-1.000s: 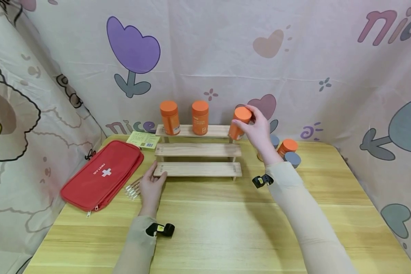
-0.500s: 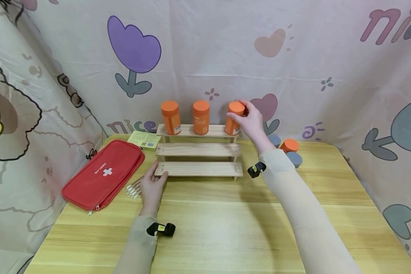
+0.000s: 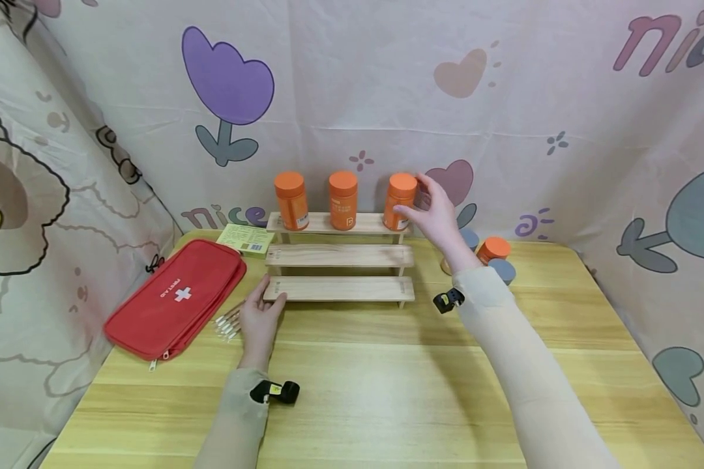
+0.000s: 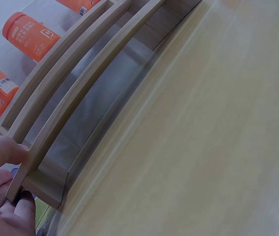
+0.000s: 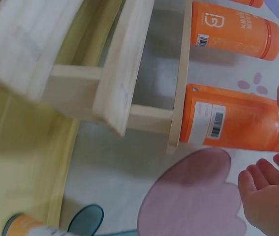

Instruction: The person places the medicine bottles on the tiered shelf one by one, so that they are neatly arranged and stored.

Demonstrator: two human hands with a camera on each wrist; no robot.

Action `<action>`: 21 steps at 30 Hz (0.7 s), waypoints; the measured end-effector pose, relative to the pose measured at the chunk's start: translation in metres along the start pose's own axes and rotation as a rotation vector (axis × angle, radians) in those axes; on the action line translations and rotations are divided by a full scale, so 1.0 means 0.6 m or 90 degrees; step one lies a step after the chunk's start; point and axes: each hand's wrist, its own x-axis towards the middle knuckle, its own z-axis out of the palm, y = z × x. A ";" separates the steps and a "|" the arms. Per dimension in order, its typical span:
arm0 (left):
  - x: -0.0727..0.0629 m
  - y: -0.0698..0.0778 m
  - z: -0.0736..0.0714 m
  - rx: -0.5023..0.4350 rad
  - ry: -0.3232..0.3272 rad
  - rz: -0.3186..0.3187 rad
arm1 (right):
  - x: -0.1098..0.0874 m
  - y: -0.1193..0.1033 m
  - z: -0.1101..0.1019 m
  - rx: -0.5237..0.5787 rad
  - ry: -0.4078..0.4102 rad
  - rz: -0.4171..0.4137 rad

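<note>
A three-step wooden shelf (image 3: 340, 288) stands on the table, with three orange bottles upright along its top step. My left hand (image 3: 259, 332) pinches the left end of the lowest step; in the left wrist view the thumb (image 4: 9, 150) lies above the board and fingers are beneath it. Beside the rightmost bottle (image 3: 400, 200) is my right hand (image 3: 439, 218), its thumb and fingers spread. The right wrist view has that bottle (image 5: 232, 120) standing on the board, with gaps between it and the fingertips. The middle bottle (image 3: 343, 202) and left bottle (image 3: 291, 202) stand apart from both hands.
Left of the shelf lie a red first-aid pouch (image 3: 176, 299), a yellow-green box (image 3: 248, 240) and several cotton swabs (image 3: 229, 324). Behind my right forearm stand an orange-capped bottle (image 3: 494, 249) and grey-lidded containers (image 3: 502, 270). A printed curtain (image 3: 352, 98) hangs behind the table.
My right hand moved the third bottle left and set it upright on the top step's right end, then let go and drew slightly right. My left hand stayed on the shelf.
</note>
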 end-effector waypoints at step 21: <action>0.001 0.000 0.000 0.000 0.000 -0.010 | -0.166 0.102 -0.081 -0.173 0.051 -0.017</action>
